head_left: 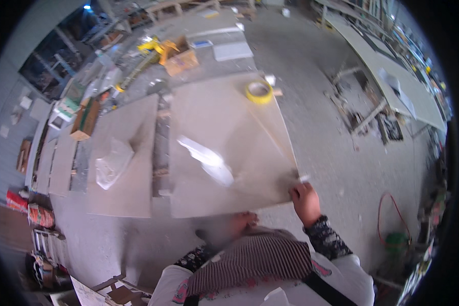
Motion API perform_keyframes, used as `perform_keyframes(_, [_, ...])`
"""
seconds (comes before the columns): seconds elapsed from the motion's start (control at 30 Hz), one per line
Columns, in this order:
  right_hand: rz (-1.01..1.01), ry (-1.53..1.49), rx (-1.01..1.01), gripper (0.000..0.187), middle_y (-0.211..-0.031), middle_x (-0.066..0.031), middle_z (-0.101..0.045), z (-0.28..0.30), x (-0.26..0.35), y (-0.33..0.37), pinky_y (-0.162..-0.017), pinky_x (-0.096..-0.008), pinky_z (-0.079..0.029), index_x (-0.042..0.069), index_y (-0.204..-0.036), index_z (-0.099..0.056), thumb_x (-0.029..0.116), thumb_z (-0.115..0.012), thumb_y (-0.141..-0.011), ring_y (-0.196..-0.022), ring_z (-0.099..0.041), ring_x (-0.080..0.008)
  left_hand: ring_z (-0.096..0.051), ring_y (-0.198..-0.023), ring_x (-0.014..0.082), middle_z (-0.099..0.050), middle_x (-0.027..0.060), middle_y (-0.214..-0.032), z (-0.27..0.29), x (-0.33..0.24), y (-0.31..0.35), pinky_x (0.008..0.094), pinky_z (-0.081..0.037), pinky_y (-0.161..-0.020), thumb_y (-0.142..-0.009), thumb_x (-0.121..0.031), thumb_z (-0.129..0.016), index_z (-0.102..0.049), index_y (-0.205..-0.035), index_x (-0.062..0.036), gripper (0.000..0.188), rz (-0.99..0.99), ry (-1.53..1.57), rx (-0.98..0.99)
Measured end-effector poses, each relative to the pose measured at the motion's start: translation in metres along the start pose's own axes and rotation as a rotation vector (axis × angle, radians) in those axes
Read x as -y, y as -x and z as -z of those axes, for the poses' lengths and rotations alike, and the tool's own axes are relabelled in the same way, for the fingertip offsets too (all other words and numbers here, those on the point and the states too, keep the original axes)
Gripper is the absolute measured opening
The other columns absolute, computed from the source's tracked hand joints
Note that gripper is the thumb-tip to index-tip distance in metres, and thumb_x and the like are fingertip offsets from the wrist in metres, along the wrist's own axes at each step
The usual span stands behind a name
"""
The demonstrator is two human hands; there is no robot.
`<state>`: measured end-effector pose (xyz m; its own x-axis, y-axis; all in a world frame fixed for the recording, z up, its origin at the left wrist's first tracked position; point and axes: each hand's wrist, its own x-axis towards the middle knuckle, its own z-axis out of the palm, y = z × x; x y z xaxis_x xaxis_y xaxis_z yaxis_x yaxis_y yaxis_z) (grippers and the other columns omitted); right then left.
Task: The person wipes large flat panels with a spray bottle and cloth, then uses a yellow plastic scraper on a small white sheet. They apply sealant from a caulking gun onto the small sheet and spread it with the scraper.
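A large beige board (224, 112) lies in front of me, its front edge near my body. My right hand (306, 201) is at the board's right front corner with its fingers bent together. A small whitish bit (304, 178) shows just beyond these fingers; what they grip is too small to make out. Below the front edge is my left hand (241, 223), smeared by motion, its fingers unclear. On the board lie a crumpled white sheet of thin plastic or paper (209, 160) and, at the far right corner, a roll of yellow tape (259, 92).
A second beige board (122, 163) with crumpled clear plastic (113, 166) lies to the left. Beyond stand a cardboard box (181, 62), yellow tools (158, 48) and white panels (233, 51). A long worktable (387, 76) runs along the right. A red hose (380, 214) lies on the floor.
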<state>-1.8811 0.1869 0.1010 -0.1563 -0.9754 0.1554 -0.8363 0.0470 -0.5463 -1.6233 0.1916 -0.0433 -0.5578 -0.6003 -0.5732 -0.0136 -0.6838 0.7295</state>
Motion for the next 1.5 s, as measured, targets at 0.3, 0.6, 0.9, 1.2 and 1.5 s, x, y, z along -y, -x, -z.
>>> perform_keyframes(0.3, [0.087,0.004,0.137,0.017,-0.100,-0.0147,-0.059,0.012,0.001,-0.010,-0.072,-0.0455,-0.053,0.012,-0.105,-0.063,0.017,-0.059,-0.089,-0.084,-0.062,-0.0376,-0.060,-0.083,0.0121,-0.067,0.0038,-0.090,0.005,0.004,0.001,0.0263,-0.047,-0.077,-0.091,-0.021,-0.060,-0.066,-0.095,-0.0025,0.020,-0.120,-0.271,0.034])
perform_keyframes(0.6, [0.258,0.029,0.279,0.020,-0.101,-0.0126,-0.057,0.020,-0.007,-0.024,-0.075,-0.0433,-0.054,0.010,-0.103,-0.061,0.012,-0.062,-0.082,-0.092,-0.062,-0.0344,-0.057,-0.076,0.0121,-0.065,0.0034,-0.085,0.002,-0.009,0.012,0.0260,-0.046,-0.074,-0.093,-0.022,-0.059,-0.067,-0.095,-0.0009,0.023,-0.128,-0.297,0.003])
perform_keyframes(0.9, [0.354,0.057,0.334,0.018,-0.101,-0.0131,-0.057,0.027,-0.011,-0.029,-0.077,-0.0424,-0.053,0.009,-0.102,-0.059,0.011,-0.058,-0.084,-0.093,-0.060,-0.0348,-0.056,-0.080,0.0105,-0.062,0.0019,-0.087,-0.014,-0.037,0.027,0.0252,-0.045,-0.075,-0.095,-0.022,-0.052,-0.064,-0.094,-0.0001,0.025,0.082,-0.047,-0.041])
perform_keyframes(1.2, [0.392,0.093,0.371,0.018,-0.100,-0.0133,-0.056,0.026,-0.010,-0.033,-0.079,-0.0423,-0.052,0.007,-0.102,-0.058,0.011,-0.055,-0.085,-0.095,-0.058,-0.0346,-0.058,-0.079,0.0114,-0.065,0.0022,-0.086,-0.012,-0.035,0.028,0.0258,-0.047,-0.077,-0.092,-0.025,-0.059,-0.067,-0.095,-0.0010,0.025,0.055,-0.014,-0.078])
perform_keyframes(1.5, [0.326,-0.081,0.321,0.016,-0.097,-0.0120,-0.057,0.031,-0.010,-0.028,-0.077,-0.0410,-0.051,0.005,-0.094,-0.060,0.005,-0.064,-0.078,-0.089,-0.060,-0.0314,-0.059,-0.082,0.0114,-0.066,0.0026,-0.089,-0.007,-0.038,0.030,0.0258,-0.047,-0.078,-0.093,-0.026,-0.060,-0.068,-0.101,-0.0013,0.027,0.060,0.011,-0.080])
